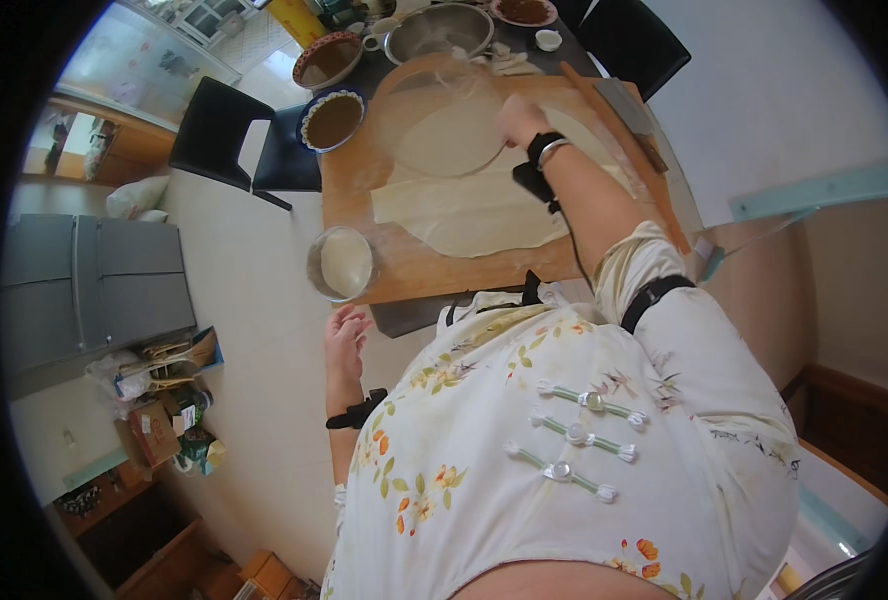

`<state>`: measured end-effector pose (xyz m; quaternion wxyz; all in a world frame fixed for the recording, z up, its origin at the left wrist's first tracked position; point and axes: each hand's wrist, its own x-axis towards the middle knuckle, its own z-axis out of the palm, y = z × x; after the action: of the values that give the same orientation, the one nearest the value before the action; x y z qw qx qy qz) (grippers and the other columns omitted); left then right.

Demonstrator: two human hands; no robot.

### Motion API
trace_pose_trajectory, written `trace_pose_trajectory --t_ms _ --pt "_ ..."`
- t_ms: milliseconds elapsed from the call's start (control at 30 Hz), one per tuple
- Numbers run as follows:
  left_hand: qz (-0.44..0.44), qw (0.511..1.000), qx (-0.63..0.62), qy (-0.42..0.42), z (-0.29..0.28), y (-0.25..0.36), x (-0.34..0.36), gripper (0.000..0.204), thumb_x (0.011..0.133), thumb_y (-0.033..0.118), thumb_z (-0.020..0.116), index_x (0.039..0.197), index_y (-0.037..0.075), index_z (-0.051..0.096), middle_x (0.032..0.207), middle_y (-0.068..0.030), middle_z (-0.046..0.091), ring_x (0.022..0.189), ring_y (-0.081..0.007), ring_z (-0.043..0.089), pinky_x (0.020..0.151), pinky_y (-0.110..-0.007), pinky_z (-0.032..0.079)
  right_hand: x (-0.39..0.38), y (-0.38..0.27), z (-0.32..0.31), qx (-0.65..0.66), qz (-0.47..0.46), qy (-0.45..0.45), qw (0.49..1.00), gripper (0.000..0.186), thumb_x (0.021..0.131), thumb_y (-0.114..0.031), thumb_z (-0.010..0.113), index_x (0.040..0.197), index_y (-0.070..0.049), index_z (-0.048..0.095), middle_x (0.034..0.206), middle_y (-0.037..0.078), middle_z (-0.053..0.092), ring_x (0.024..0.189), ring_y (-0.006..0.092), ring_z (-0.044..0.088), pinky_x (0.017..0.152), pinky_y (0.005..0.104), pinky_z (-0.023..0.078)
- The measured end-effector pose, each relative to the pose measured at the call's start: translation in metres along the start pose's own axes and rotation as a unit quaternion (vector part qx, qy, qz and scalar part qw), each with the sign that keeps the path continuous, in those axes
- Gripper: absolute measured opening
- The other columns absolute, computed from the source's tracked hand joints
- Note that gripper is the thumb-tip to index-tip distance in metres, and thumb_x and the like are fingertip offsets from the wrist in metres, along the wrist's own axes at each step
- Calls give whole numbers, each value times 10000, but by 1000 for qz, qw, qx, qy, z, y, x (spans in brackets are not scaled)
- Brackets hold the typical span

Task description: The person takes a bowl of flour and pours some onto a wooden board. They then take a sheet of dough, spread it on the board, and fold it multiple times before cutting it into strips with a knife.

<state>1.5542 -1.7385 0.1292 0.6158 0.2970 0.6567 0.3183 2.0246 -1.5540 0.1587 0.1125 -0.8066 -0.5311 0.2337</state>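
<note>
My right hand [521,122] is closed at the right edge of a large, clear round lid-like disc [419,140], apparently gripping its rim; the fingertips are hidden. Through the disc a pale dough sheet [444,215] shows, spread thin over a floured wooden board [344,200]. More dough lies to the right, partly behind my forearm. My left hand [346,340] hangs low beside the board's near left corner, fingers loosely bent and holding nothing. Just beyond it stands a metal bowl of white flour [345,263].
A long wooden stick [589,90] and a wide-bladed knife [624,108] lie along the board's right side. Bowls of brown filling [332,120] and a large steel basin [439,35] stand at the far left and back. Black chairs [226,140] flank the table.
</note>
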Motion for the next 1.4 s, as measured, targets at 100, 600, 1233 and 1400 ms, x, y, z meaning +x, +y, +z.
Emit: trace_pose_trajectory --t_ms 100,600,1233,1400 --pt "4 1000 -5 9 -18 -6 0 417 895 103 568 1308 52 541 1149 -68 648 928 -120 653 711 -246 446 12 11 -32 142 85 32 986 226 875 -150 628 751 -11 756 755 201 728 702 312 738 672 397 581" --pt "-39 998 -18 35 -46 -37 -11 387 919 125 546 1301 60 553 1107 -52 662 924 -117 654 735 -255 453 14 -26 7 -233 -88 -58 967 221 906 -132 597 979 -9 765 953 233 740 915 355 732 783 437 582" --pt "267 938 -186 -120 204 127 39 530 1047 320 443 1462 -7 406 1515 -177 430 1423 -263 382 1199 -369 230 -114 81 -16 21 -88 180 979 329 900 -144 544 1168 46 528 946 309 682 909 488 650 826 549 521" --pt "160 966 -182 -87 215 99 106 590 1039 402 448 1515 63 373 1529 -135 415 1427 -233 356 1138 -370 295 -128 108 -34 57 2 173 983 371 906 -117 513 1233 57 499 926 311 683 887 483 661 814 543 529"
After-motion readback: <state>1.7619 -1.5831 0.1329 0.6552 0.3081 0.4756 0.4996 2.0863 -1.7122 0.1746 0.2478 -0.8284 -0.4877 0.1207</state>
